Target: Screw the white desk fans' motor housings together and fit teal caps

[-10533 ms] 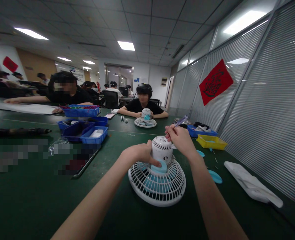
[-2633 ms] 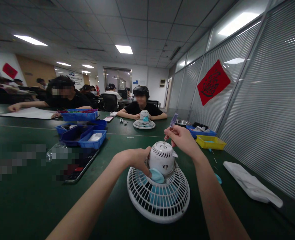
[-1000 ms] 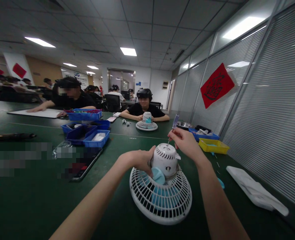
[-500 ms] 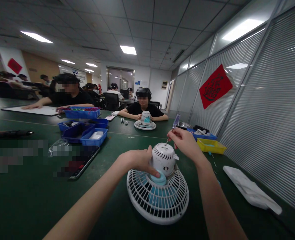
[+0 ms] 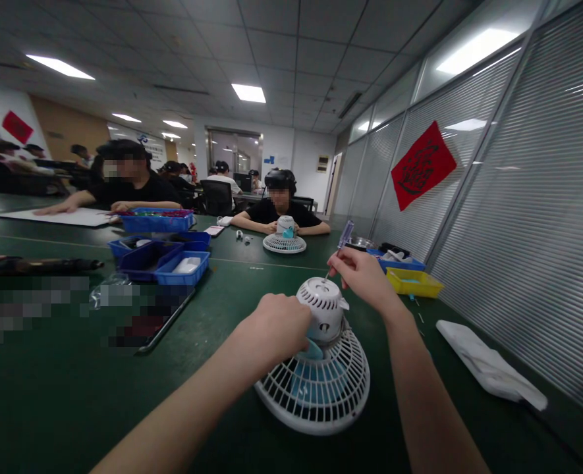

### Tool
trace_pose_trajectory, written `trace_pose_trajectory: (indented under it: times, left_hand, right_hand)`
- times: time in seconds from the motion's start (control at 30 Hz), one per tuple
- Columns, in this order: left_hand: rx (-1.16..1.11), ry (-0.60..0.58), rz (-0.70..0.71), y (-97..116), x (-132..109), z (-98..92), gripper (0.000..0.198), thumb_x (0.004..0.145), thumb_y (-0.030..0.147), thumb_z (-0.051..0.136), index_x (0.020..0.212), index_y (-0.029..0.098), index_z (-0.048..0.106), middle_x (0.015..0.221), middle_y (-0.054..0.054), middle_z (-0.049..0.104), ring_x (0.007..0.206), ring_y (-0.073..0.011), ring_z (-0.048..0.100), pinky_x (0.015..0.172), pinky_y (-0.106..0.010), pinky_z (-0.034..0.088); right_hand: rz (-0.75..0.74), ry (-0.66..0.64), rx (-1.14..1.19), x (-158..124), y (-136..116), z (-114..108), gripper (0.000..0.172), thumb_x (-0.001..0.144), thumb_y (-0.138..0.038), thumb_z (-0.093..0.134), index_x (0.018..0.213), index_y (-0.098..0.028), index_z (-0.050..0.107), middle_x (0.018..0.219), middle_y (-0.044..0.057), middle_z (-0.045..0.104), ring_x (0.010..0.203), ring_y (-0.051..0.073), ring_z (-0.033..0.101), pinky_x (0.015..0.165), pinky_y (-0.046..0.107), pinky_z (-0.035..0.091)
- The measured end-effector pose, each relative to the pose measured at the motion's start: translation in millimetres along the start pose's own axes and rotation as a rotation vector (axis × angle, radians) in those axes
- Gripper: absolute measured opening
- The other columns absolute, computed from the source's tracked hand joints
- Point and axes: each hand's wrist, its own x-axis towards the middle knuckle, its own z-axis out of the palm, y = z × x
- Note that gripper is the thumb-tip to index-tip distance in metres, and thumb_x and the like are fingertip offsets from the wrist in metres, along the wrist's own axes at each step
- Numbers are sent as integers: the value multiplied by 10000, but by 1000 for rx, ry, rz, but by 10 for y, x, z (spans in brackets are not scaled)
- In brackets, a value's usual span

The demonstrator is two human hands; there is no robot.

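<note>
A white fan point(image 5: 321, 401) lies grille-down on the green table in front of me, with pale blue blades showing through the bars. Its slotted motor housing point(image 5: 323, 309) points up. My left hand point(image 5: 284, 329) is curled against the left side of the housing, by a light blue round part point(image 5: 311, 350); its fingertips are mostly hidden. In my right hand point(image 5: 358, 270) is a screwdriver point(image 5: 345, 234) with a clear purple handle, slightly tilted. The tip of its shaft meets the top of the housing, at or near a hole.
Blue bins point(image 5: 182, 266) stand at left, beside a clear plastic bag point(image 5: 109, 289) and a dark tablet-like device point(image 5: 165, 322). To the right are a yellow tray point(image 5: 414, 283) and a long white piece point(image 5: 489, 362). Across the table a person holds another fan point(image 5: 284, 242).
My left hand has turned so its back faces up, its thumb no longer showing on the light blue part. My right hand keeps the screwdriver on the housing. The view has shifted slightly.
</note>
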Motion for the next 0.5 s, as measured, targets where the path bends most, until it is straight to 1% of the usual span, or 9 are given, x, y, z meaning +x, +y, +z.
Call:
trace_pose_trajectory:
  times: [0.1,0.23,0.3,0.4,0.5]
  left_hand:
    - [24,16,50,-36,84,54,210,775,278,550,910,163,662,874,-100,668,803,-206,635,713,-295,497]
    - [26,14,72,-91,125,41,217,747,200,510,893,169,668,850,-92,671,775,-196,629,687,-289,498]
    - [7,22,72,-122,115,9,226,739,208,506,891,181,671,834,-83,672,774,-198,627,693,-295,495]
    - [-17,47,53,-169,102,-23,239,742,273,519,900,186,675,826,-84,673,796,-204,624,717,-298,486]
    - [-25,45,40,-200,123,-15,269,739,331,532,888,164,679,804,-102,672,771,-222,626,690,-312,485]
  right_hand:
    - [8,-7,5,-2,2,2,147,817,-231,482,731,-149,568,661,34,640,496,92,530,446,182,393]
    - [5,-7,5,5,16,4,154,819,-241,482,744,-145,576,662,40,643,499,95,536,447,186,401]
    - [-4,-9,9,9,24,4,160,820,-247,481,744,-144,577,655,40,642,501,98,539,445,188,400]
    - [-13,-6,7,11,29,6,162,819,-248,481,734,-145,571,646,40,641,503,98,540,443,188,394]
    - [-13,-1,2,9,33,8,159,817,-245,482,728,-147,570,640,38,640,497,97,536,444,190,389]
